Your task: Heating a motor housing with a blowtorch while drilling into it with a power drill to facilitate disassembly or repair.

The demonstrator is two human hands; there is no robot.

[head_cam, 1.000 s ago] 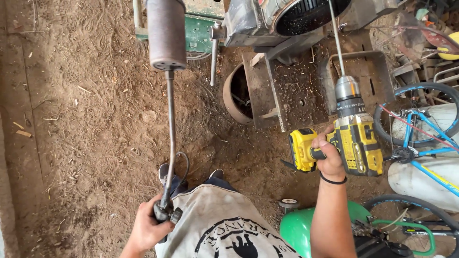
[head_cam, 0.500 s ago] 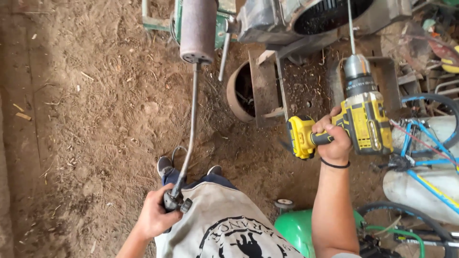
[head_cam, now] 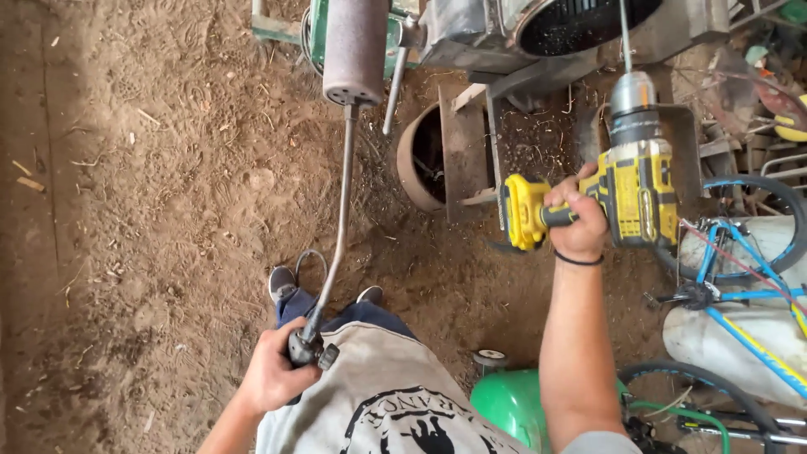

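Left hand (head_cam: 273,376) clenched round the valve handle of a long torch wand (head_cam: 336,227) – rusty burner head up front over dirt floor (head_cam: 151,210), right hand (head_cam: 577,220) gripping a yellow cordless drill (head_cam: 626,189) – fingers wrapped tight.

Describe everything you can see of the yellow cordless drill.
The cordless drill has a yellow and black plastic-looking body, a grey metal chuck at its front and a yellow battery block at the foot of its handle. A long thin bit runs from the chuck up toward the metal machine at the top of the view. The right hand wraps around the handle and holds the drill in the air above the dirt floor; nothing else touches it.
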